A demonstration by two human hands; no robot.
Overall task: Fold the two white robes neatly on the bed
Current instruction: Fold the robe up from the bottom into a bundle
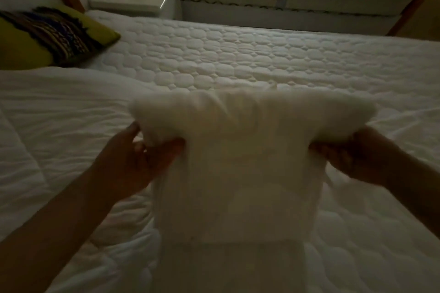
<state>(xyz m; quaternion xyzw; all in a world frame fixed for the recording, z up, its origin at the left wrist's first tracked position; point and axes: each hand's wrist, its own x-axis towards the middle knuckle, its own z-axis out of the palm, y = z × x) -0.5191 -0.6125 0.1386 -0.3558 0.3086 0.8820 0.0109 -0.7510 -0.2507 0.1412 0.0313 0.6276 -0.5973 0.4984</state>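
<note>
One robe (238, 173), partly folded, is held over the bed's (238, 54) near middle. Its top corners are gripped by the left hand (140, 162) and the right hand (362, 157), likely so the fold is kept square. Counted: two hands, one robe, one pillow (47, 35) at the bed's far left. A second robe cannot be made out.

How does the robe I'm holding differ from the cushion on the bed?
The robe is plain white; the cushion is yellow-green with a dark woven patch. The robe hangs folded, gripped by the left hand and right hand; the cushion lies untouched on the bed. Both are soft fabric.
</note>
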